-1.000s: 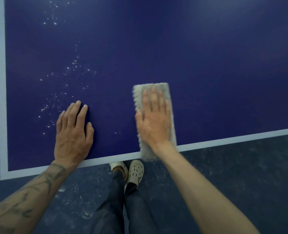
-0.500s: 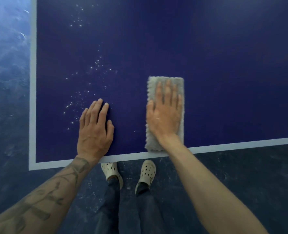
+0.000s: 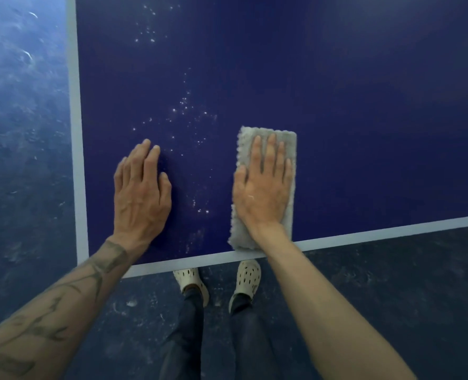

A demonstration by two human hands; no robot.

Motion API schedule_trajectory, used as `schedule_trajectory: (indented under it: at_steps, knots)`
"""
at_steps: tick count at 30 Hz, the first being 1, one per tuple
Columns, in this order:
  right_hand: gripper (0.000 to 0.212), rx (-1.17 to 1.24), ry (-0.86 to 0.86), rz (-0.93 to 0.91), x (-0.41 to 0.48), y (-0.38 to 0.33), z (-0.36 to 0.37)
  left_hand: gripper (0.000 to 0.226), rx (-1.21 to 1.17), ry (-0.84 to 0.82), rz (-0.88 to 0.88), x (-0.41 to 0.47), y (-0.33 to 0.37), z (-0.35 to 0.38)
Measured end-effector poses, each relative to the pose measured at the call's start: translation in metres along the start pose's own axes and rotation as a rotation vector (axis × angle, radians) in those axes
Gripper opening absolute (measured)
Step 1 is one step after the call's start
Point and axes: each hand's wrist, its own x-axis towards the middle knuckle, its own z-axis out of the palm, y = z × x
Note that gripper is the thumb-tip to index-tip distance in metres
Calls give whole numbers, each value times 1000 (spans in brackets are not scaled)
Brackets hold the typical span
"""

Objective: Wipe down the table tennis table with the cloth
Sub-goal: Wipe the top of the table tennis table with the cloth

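Counter [image 3: 364,105]: dark blue table tennis top, seen from pretty much straight above, and we're at its near-left corner.
Cloth [image 3: 244,145]: fluffy grey rectangle lying flat on the counter, long side pointing away from the person. Its near short end sits on the white end line [image 3: 364,237] right by the edge, and the rest is out on the blue.
Right hand [image 3: 263,193]: palm down on top of the cloth, fingers straight and close together, pointing away. It covers most of the cloth; grey shows past the fingertips, down the right side and at the near-left corner.
Right grip: wide and flat, nothing curled round the cloth, just pressing down on it.
Left hand [image 3: 142,196]: flat on bare blue, left of the cloth with a clear gap between them.
Left grip: wide too, fingers straight, holding nothing.
Specks [image 3: 184,105]: white crumbs or dust scattered on the blue between the two hands and trailing off toward the far side.
Side line [image 3: 75,133]: white stripe down the left edge, meeting the end line at the corner by the left forearm.
Forearms: left one has dark tattoos [image 3: 63,297], right one is bare.
Feet: pale clogs [image 3: 247,275] with holes, toes at the near edge, dark trousers [image 3: 186,338] above them.
Floor [image 3: 21,133]: dark blue-grey, scuffed, with pale smudges.
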Motion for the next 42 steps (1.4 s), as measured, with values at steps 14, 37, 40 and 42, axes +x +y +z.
schedule_trajectory:
  at_steps: [14, 37, 40, 42]
  knots:
    - [70, -65, 16, 74, -5, -37, 10, 52, 24, -35, 78, 49, -53, 3]
    - [68, -3, -53, -279, 48, -126, 25, 53, 37, -45, 79, 51, -58, 5]
    - [68, -21, -88, -158, 82, -88, 9, 53, 4, -66, 57, 51, -57, -1]
    - [68, -55, -69, -18, 120, -79, 2, 53, -12, -62, 53, 55, -59, -5]
